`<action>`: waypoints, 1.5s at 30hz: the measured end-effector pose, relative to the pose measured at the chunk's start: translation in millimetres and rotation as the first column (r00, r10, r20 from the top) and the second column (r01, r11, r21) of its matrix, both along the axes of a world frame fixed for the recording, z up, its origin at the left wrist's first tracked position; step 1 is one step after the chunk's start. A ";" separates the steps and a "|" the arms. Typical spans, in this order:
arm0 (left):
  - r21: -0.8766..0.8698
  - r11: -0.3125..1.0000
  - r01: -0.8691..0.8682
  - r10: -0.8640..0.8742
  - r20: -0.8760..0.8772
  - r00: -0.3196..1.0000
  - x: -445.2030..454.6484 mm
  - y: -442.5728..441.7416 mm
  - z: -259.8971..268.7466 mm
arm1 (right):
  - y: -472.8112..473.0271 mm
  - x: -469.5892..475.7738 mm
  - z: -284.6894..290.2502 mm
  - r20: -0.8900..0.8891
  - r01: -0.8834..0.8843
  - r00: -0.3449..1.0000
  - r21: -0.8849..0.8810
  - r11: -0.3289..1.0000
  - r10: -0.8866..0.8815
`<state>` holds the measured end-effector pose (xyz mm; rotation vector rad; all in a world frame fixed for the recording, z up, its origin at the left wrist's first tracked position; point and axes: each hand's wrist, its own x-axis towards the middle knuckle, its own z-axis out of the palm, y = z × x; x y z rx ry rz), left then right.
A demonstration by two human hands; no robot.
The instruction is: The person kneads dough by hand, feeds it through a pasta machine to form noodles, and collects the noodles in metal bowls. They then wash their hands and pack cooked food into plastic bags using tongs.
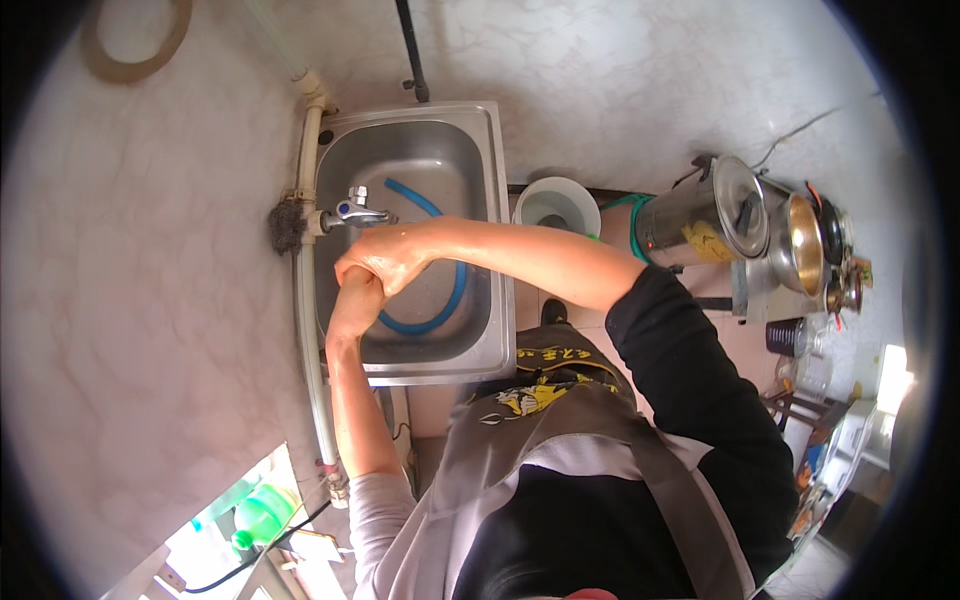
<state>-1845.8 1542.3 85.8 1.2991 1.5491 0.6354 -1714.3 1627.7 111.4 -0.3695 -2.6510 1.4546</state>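
Note:
My right hand (394,255) lies over my left hand (356,304), its fingers wrapped around the left hand's fingers and hiding them. Wet skin glistens on both. They are above the stainless steel sink (495,315), just beside the chrome faucet (360,214). The faucet's outlet is partly hidden by my right hand, and I cannot tell whether water runs. A blue hose (420,328) curves along the basin floor below the hands; my right hand and forearm cover part of it.
A cream pipe (309,150) runs along the tiled wall behind the faucet. A white bucket (559,187) stands beside the sink. Farther right are a lidded steel pot (675,225) and a metal bowl (804,244). A green bottle (262,514) stands at lower left near a black cable (300,523).

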 end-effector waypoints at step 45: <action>-0.155 0.953 0.259 -0.256 -0.869 0.424 46.0 -67.6 7.5 | -104.2 86.8 -67.3 0.214 0.197 0.857 0.704 0.682 -0.469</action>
